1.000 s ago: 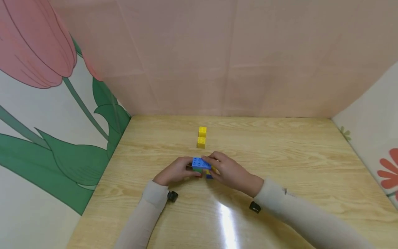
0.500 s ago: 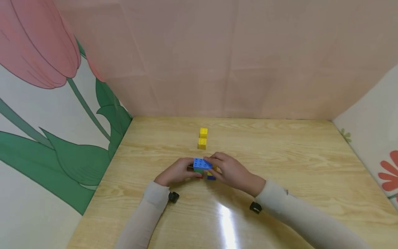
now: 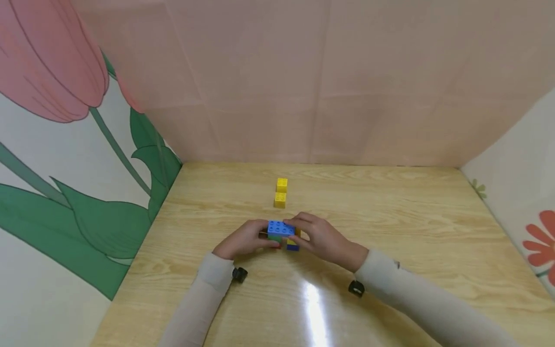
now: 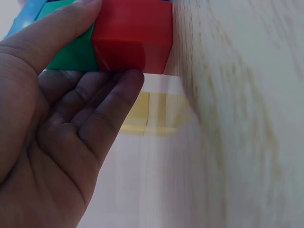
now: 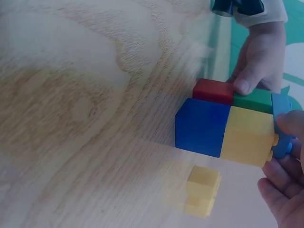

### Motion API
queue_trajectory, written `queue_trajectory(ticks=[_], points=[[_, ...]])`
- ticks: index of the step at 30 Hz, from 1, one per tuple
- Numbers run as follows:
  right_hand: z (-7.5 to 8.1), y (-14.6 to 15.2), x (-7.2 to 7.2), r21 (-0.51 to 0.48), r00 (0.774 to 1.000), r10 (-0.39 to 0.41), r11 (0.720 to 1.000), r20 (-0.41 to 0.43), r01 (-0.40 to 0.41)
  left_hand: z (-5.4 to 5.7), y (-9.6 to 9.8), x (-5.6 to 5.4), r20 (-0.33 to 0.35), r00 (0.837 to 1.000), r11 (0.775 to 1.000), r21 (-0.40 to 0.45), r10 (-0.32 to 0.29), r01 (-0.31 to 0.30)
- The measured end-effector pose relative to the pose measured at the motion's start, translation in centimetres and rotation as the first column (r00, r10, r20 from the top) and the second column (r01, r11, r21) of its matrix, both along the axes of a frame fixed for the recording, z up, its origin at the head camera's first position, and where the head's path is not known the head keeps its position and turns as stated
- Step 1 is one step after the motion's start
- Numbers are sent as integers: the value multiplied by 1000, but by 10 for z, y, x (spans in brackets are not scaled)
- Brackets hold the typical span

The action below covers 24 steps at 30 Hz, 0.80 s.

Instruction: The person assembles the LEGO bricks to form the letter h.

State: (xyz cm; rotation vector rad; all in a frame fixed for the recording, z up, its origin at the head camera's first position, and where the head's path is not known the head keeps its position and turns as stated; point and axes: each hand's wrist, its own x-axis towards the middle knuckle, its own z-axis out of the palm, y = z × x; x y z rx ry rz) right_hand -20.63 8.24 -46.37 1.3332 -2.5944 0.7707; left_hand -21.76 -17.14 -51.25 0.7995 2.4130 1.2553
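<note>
A light blue brick (image 3: 277,227) with studs on top bridges two small stacks. Green (image 4: 72,50) and red (image 4: 133,35) bricks form the left stack, green above red. The right stack is a yellow brick (image 5: 248,135) over a dark blue brick (image 5: 202,127). My left hand (image 3: 244,239) grips the green and red stack, thumb on the near side and fingers behind. With thumb and fingers, my right hand (image 3: 323,240) pinches the right end of the light blue brick, partly covering it. In the right wrist view, that brick sits slightly apart from the yellow brick's studs.
Two small yellow bricks, a nearer one (image 3: 280,200) and a farther one (image 3: 282,185), stand in line behind the hands on the wooden table (image 3: 390,207). A pink cloth wall (image 3: 316,96) rises at the table's back edge, with flower-patterned panels at both sides.
Both hands and the stacks stay almost in place. My right fingertips sit slightly farther right on the light blue brick, so more of its top shows. The head view shifts a little.
</note>
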Motion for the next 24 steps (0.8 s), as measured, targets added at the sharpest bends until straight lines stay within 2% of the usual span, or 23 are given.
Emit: queue_trajectory(ticks=[6,9,24], points=[[-2,-1,0,-13,998,13,1000,-53,-14,1,1,0,1,1000,1000,3,5,-5],[-2,-1,0,-2,999,11,1000,-52,-11,0,1,0,5,1000,1000,0,3,-3],[10,-5,0,37,994,-60,998,92,57,0,1,0,36,999,1000,6,12,-12]])
